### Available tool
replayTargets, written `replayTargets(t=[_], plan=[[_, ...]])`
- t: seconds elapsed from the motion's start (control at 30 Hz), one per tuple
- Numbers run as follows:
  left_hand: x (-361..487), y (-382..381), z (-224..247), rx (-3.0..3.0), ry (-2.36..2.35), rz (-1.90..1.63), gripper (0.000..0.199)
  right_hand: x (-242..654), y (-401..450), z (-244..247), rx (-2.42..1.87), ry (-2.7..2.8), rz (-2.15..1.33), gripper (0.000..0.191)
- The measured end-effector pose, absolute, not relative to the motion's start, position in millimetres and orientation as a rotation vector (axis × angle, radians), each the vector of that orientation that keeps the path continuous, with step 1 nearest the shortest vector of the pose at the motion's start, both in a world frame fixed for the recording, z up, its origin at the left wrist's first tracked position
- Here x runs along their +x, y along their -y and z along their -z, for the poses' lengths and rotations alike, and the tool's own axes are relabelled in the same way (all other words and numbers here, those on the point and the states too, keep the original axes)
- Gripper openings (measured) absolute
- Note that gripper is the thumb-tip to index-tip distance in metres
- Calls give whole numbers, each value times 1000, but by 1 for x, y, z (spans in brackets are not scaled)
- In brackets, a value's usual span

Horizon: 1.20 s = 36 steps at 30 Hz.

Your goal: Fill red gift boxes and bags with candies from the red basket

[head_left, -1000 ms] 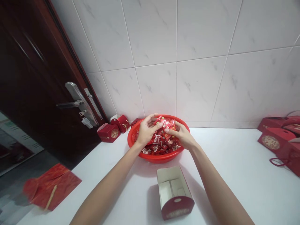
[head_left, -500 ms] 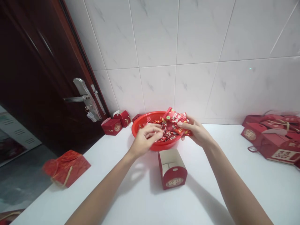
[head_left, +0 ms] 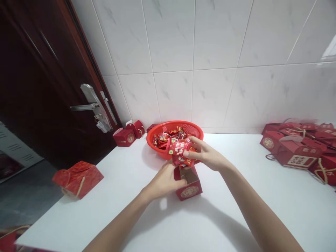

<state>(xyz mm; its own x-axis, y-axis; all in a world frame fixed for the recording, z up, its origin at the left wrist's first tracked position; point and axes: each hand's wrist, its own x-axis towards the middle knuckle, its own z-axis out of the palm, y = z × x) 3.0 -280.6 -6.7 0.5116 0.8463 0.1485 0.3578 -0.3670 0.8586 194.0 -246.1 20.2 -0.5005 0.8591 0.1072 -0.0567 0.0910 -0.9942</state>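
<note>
A small open-topped red gift box (head_left: 189,190) with a pale round emblem stands on the white table. My left hand (head_left: 165,180) is closed on its left side, the thumb over the rim and the other fingers mostly hidden. Above the box, my right hand (head_left: 208,155) pinches red printed snack packets (head_left: 178,147) between thumb and fingers. Just behind sits a red plastic basket (head_left: 154,148) holding many wrapped sweets (head_left: 164,137). The packets overlap the front of the basket in view.
Small red boxes (head_left: 124,138) stand at the back left by the dark door (head_left: 52,63). An orange-red box (head_left: 78,180) with a cord lies at the left table edge. Several red boxes (head_left: 299,150) are heaped at the right. A tiled wall (head_left: 215,98) borders the back.
My right hand has brought the packets from over the basket toward me, above the box. My left hand has come down from the basket and taken hold of the box.
</note>
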Motion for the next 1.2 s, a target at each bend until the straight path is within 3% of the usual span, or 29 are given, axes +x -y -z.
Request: replayTargets(t=[0.1,0.23,0.37,0.67,0.83,1.0,1.2], plan=[[-1,283,13,1899,-937,-787,50,196,252,-19,-889,1671,-1472,54],[-5,284,22,1813,-938,-825,50,207,260,-24,-951,1867,-1358,34],[-10,289,25,1804,-952,-852,64,219,268,-32,-1078,2076,-1127,21],[-11,312,38,1971,-1091,-874,85,220,295,-35,-1294,2453,-955,12],[-7,321,42,2020,-1166,-937,79,207,297,-22,-1388,2447,-823,26],[-6,325,39,2103,-1134,-982,51,205,292,-18,-1422,2447,-815,21],[-7,325,42,2121,-1120,-963,63,202,290,-26,-1434,2577,-853,15]])
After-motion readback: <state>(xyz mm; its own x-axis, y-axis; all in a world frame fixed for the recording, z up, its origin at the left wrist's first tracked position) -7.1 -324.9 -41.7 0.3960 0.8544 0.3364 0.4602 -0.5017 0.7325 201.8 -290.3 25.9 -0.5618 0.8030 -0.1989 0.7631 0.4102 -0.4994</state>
